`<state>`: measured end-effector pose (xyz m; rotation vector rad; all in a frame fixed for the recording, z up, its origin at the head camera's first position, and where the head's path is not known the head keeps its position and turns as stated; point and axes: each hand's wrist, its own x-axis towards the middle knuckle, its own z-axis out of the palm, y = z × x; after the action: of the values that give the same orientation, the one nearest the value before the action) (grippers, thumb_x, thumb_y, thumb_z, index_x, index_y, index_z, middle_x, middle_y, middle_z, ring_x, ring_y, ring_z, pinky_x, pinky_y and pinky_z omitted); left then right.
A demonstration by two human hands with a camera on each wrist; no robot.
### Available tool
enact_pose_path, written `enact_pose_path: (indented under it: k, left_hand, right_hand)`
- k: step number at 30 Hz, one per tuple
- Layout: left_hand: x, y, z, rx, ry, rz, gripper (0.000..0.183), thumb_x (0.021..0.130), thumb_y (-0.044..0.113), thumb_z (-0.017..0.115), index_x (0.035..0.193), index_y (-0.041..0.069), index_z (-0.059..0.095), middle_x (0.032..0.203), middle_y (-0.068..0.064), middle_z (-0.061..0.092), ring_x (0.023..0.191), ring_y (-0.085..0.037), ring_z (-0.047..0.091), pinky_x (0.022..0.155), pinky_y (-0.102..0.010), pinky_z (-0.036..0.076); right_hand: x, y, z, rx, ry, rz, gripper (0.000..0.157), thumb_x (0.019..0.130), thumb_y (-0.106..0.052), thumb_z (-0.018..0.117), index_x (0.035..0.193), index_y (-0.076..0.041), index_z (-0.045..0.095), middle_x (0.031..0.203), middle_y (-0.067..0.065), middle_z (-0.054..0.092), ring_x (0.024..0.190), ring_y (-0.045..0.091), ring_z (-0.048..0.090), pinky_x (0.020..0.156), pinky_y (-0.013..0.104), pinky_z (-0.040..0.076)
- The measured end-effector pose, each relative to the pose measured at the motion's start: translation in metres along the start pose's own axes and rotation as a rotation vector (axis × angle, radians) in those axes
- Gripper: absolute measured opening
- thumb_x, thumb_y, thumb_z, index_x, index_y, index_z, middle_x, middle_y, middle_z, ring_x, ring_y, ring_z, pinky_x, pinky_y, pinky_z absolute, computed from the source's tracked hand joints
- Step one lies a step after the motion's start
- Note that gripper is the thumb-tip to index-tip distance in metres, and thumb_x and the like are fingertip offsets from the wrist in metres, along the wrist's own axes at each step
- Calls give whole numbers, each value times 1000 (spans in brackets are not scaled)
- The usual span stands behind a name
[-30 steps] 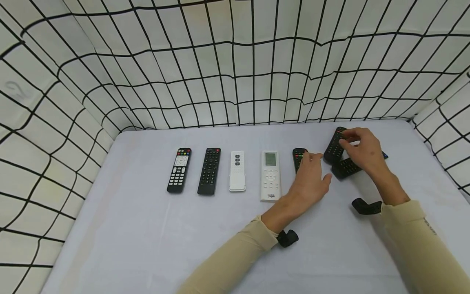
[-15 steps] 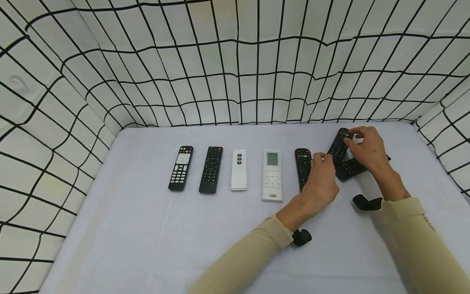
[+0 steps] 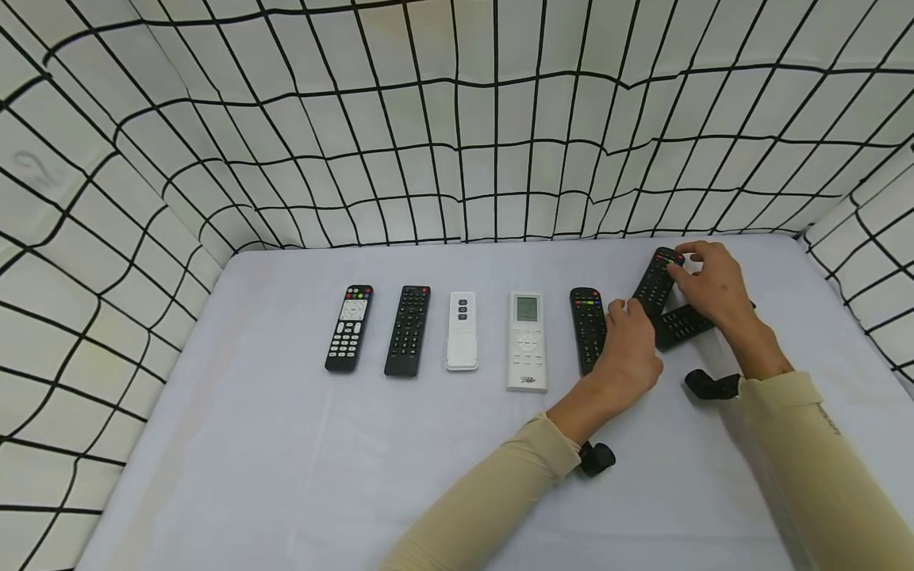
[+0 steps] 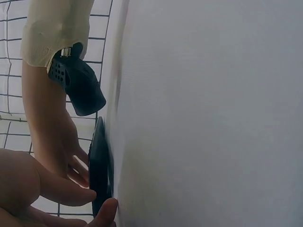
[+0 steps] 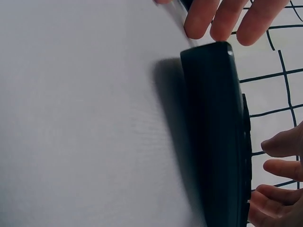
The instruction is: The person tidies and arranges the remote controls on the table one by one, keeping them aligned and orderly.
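Two dark remote controls overlap at the right of the table. The upper remote control point(image 3: 657, 277) stands steeply slanted in the head view; the lower remote control point(image 3: 681, 325) lies across its near end. My left hand point(image 3: 627, 353) is at their left, fingertips by the upper one's near end. In the right wrist view, the left fingers point(image 5: 225, 21) reach the lower one's end; any grip is hidden. My right hand point(image 3: 714, 285) is over the pair, its thumb and forefinger near the upper one's right edge. In the right wrist view, the right thumb point(image 5: 281, 144) stands off the remotes.
Left of the pair stands a row: a black remote point(image 3: 589, 329) partly behind the left hand, a white remote with a screen point(image 3: 527, 341), a small white remote point(image 3: 462, 333) and two black remotes point(image 3: 407, 333) further left. Black netting point(image 3: 493, 143) borders the white table point(image 3: 321, 476).
My left hand has moved right, from over the nearest black remote to the overlapping pair, uncovering more of that remote. The pair and my right hand have shifted slightly right.
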<state>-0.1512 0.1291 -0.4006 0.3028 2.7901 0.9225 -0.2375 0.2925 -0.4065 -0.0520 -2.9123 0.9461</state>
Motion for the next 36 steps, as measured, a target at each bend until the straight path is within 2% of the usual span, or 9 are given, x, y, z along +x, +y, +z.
enact_pose_path:
  k: [10, 17, 28, 36]
  left_hand:
    - [2, -3, 1, -27, -3, 2, 81, 86, 8, 80, 154, -1, 36, 153, -18, 39, 141, -21, 47, 112, -21, 45]
    - [4, -4, 2, -27, 2, 19, 82, 86, 8, 78, 156, 0, 35, 152, -16, 42, 141, -20, 47, 115, -22, 44]
    - [7, -4, 3, -101, 4, -1, 85, 86, 7, 80, 157, 4, 35, 150, -16, 44, 139, -19, 49, 112, -21, 46]
    - [8, -1, 4, -214, 2, -12, 73, 91, 5, 73, 155, 2, 38, 143, -18, 48, 124, -16, 57, 98, -19, 53]
  right_hand:
    - [9, 4, 2, -15, -89, 46, 60, 108, -27, 51, 156, 6, 38, 151, 41, 43, 137, 58, 46, 108, 69, 43]
    - [13, 7, 1, -29, -135, 22, 66, 110, -32, 48, 161, 3, 27, 152, 41, 43, 139, 58, 43, 111, 70, 39]
    - [13, 9, 1, -1, -157, -27, 63, 109, -26, 52, 156, 9, 32, 153, 39, 42, 138, 57, 43, 111, 69, 38]
    - [13, 9, -3, 14, -168, -14, 64, 107, -25, 55, 156, 9, 32, 151, 40, 42, 139, 57, 43, 111, 70, 38]
